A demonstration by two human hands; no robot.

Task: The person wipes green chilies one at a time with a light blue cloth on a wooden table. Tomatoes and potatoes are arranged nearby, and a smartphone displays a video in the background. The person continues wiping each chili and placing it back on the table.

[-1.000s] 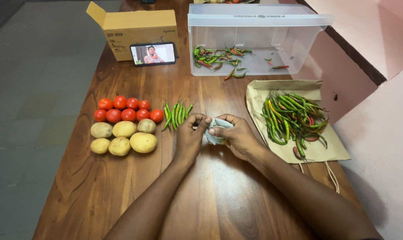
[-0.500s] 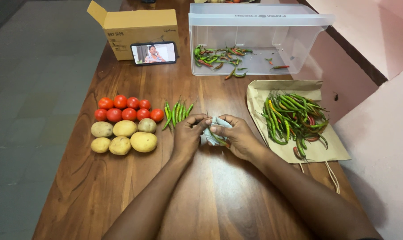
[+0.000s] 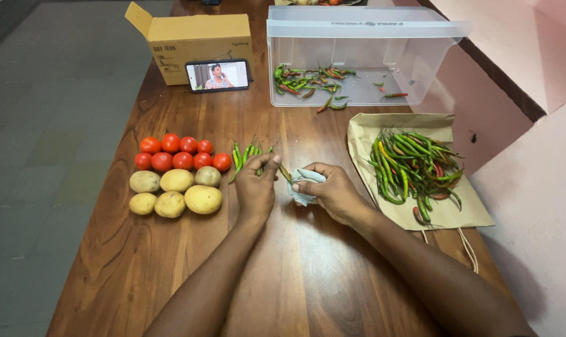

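Hands at frame centre, wiping a green chilli on the wooden table (image 3: 170,262).

Left hand (image 3: 255,187) pinches the green chilli (image 3: 284,171); right hand (image 3: 334,193) grips a pale cloth (image 3: 303,184). Brown cardboard box (image 3: 192,43) with dark print sits upper left, clear plastic bin (image 3: 364,53) upper centre, tan paper bag (image 3: 414,168) under a chilli heap at right.

bare wood near edge; tomatoes (image 3: 182,153), potatoes (image 3: 170,190) block left, chilli bag (image 3: 414,168) right.

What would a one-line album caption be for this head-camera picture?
Left hand pinches a green chili while right hand holds a cloth, beside tomatoes and potatoes.
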